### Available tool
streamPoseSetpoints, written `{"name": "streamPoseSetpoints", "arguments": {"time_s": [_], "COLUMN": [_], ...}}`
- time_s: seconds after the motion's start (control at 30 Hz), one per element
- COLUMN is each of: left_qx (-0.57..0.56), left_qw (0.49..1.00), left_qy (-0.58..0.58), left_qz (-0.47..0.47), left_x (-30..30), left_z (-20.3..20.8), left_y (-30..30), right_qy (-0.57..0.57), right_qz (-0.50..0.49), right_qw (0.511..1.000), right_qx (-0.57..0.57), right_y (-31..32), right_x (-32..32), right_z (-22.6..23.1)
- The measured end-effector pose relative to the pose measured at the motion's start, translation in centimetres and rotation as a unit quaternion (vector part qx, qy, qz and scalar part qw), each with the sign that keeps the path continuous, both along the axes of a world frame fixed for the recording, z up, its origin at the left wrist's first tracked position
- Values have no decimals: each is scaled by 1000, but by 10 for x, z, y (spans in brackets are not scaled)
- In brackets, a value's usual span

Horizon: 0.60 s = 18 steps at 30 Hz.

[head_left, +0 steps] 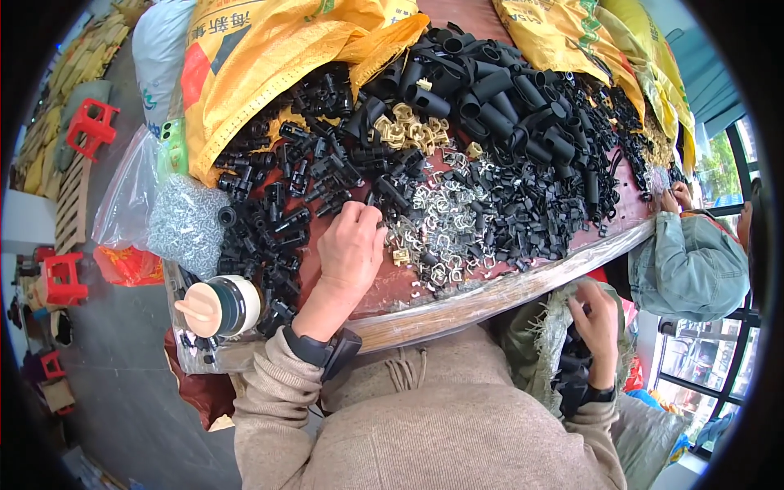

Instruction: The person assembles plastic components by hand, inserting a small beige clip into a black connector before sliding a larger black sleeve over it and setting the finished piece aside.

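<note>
My left hand reaches over the table with its fingers curled together at the edge of a pile of black plastic fittings. Whatever lies between its fingertips is hidden. Off the table's front edge, my right hand is held above the mouth of a woven sack, thumb and fingers apart with nothing visible in them. Black parts show inside this sack. Right of my left hand lie small silvery clips, small black pieces, beige plastic parts and black tubes.
Yellow woven sacks lie along the table's far side. A lidded jar stands at the near left corner, by a clear bag of small metal pieces and a phone. Another person works at the right end. Red stools stand left.
</note>
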<state>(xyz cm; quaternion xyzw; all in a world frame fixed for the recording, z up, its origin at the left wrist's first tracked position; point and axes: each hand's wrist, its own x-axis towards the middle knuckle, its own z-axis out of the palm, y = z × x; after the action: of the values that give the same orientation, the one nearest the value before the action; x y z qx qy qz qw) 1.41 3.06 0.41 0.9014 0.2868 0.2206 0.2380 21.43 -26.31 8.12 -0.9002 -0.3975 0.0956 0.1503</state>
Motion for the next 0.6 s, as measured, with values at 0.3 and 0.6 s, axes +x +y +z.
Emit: {"name": "streamPoseSetpoints", "arguments": {"time_s": [0.3, 0.6], "left_qx": [-441, -717], "left_qw": [864, 636], "left_qy": [-234, -283], "left_qz": [69, 41], "left_x": [-28, -63], "left_z": [2, 2], "left_y": [-8, -17], "right_qy": [72, -22], "right_qz": [411, 444], "right_qw": [903, 893], "right_qx": [97, 73], "right_y": [146, 189], "right_x": [-84, -115], "right_z": [-57, -87]}}
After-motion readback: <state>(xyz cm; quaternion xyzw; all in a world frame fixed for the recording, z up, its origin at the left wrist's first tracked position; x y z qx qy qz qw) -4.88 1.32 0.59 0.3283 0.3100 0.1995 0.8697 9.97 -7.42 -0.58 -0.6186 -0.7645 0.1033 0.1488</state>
